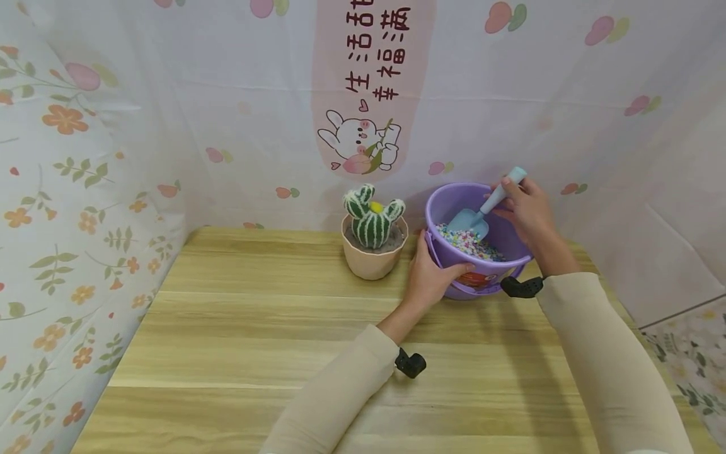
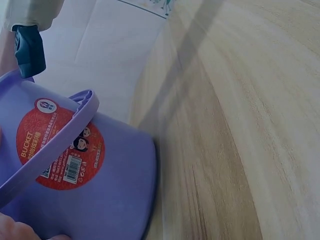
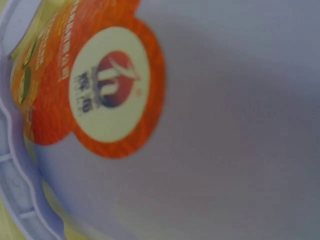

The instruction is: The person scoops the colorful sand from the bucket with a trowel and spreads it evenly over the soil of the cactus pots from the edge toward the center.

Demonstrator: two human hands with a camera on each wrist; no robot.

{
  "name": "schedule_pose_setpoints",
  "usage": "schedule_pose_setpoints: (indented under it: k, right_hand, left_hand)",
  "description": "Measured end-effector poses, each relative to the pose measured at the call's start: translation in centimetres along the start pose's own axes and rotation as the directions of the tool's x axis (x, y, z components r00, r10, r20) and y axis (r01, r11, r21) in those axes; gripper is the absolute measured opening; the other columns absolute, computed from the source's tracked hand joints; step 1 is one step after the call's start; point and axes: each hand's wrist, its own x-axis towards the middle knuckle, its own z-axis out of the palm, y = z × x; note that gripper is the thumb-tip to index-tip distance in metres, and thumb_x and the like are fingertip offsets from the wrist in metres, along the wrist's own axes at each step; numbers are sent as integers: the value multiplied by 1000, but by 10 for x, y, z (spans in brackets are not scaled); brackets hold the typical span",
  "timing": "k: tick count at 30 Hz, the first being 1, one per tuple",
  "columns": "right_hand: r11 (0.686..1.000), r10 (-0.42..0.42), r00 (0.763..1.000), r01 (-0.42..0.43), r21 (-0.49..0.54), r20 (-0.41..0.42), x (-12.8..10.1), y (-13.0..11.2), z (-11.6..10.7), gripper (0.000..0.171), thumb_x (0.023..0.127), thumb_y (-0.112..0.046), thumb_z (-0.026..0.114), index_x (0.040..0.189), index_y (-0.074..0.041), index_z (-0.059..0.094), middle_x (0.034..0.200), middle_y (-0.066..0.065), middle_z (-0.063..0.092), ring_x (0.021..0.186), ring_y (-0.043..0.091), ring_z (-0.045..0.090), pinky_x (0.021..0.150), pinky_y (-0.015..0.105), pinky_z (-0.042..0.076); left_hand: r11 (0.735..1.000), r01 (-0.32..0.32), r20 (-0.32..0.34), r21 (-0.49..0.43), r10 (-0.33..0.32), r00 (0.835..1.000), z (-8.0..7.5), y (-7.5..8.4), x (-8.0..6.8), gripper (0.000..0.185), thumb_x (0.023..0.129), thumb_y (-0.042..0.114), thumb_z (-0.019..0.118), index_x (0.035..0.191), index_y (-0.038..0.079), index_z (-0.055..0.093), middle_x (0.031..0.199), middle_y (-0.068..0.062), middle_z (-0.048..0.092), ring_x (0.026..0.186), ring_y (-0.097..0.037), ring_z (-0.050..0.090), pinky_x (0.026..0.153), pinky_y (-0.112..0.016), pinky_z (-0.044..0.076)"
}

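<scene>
— What lies closest to the camera?

— Two beige sleeves (image 1: 334,391) over a pale wooden table (image 1: 238,353) with a smooth, streaked grain. Each wrist carries a small black device.

— And the left hand?

— The left hand (image 1: 433,277) curls around the near left side of a purple plastic bucket (image 1: 482,274), thumb and fingers wrapped on its wall just below the rim. The bucket is round, smooth and slightly glossy, tilted toward the person. The left wrist view shows its flat purple handle (image 2: 47,150) folded down across a red round label (image 2: 60,150) with a barcode; the right wrist view shows only blurred purple wall and an orange sticker (image 3: 95,85).

— What is inside?

— A heap of small multicoloured pebbles (image 1: 467,243), grainy and speckled, lying against the lower side.

— The right hand?

— The right hand (image 1: 527,211) pinches the rounded handle of a light blue toy shovel (image 1: 482,211) above the far rim. The blade points down into the bucket, its tip at the pebbles, below and left of the fingers.

— Further back?

— Just left of the bucket, a knitted green cactus (image 1: 372,217) with white stripes and a yellow dot stands in a beige pot (image 1: 371,258). Behind hangs a floral fabric backdrop (image 1: 227,94).
</scene>
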Motion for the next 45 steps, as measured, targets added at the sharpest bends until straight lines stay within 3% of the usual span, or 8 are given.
schedule_pose_setpoints:
  k: [8, 16, 24, 29, 34, 40, 45]
  right_hand:
    - [999, -22, 999, 21, 29, 42, 3, 1, 2, 45, 95, -27, 60, 119, 8, 46, 99, 7, 69, 91, 17, 71, 75, 28, 58]
    - [996, -49, 998, 51, -78, 30, 0, 1, 5, 44, 95, -28, 60, 117, 8, 48, 88, 2, 71, 81, 14, 72, 68, 28, 58]
    - [976, -12, 998, 26, -215, 68, 1, 1, 8, 52, 96, -33, 59, 119, 13, 46, 85, 0, 71, 78, 13, 72, 65, 28, 58]
    - [983, -14, 996, 29, -181, 84, 0, 0, 8, 48, 96, -32, 59, 115, 12, 50, 82, 0, 72, 76, 13, 72, 63, 28, 58]
    - [980, 30, 995, -11, -200, 91, -3, -2, 6, 43, 97, -35, 58, 109, 7, 56, 80, 2, 73, 74, 15, 73, 62, 29, 58]
    - [966, 91, 993, -70, -247, 74, -4, -1, 3, 56, 99, -38, 52, 124, 11, 45, 80, -2, 72, 73, 12, 72, 62, 27, 58]
    - [970, 119, 991, -104, -220, 58, -5, -1, -1, 56, 100, -37, 50, 126, 11, 42, 78, -2, 72, 70, 12, 72, 60, 26, 58]
  left_hand:
    - [1000, -5, -15, 18, 5, 1000, 0, 0, 1, 116, 65, 46, 89, 156, 20, 21, 151, -3, 43, 133, -18, 44, 107, -33, 39]
    - [999, 1, -4, 37, -1, 1000, 1, 0, 1, 117, 66, 48, 87, 157, 19, 18, 152, -4, 41, 135, -23, 43, 108, -37, 39]
    - [1000, -2, 10, 22, 2, 1000, 1, 1, 2, 116, 68, 45, 87, 157, 17, 17, 153, -5, 40, 135, -23, 42, 109, -36, 38]
    - [1000, -5, 14, 29, 5, 1000, 0, 3, 3, 117, 68, 46, 87, 157, 18, 16, 153, -4, 40, 135, -22, 42, 109, -36, 38]
    - [1000, 0, 17, 31, -1, 1000, 0, 2, 2, 116, 69, 45, 87, 157, 17, 16, 153, -5, 40, 136, -24, 42, 109, -37, 37]
    - [999, 4, 14, 40, -4, 1000, 1, 0, 2, 116, 70, 46, 86, 157, 17, 16, 154, -6, 39, 136, -25, 42, 109, -38, 37]
    - [999, -9, 15, 51, 8, 1000, 2, 0, 1, 116, 69, 46, 86, 157, 16, 16, 153, -5, 39, 136, -24, 42, 109, -38, 37]
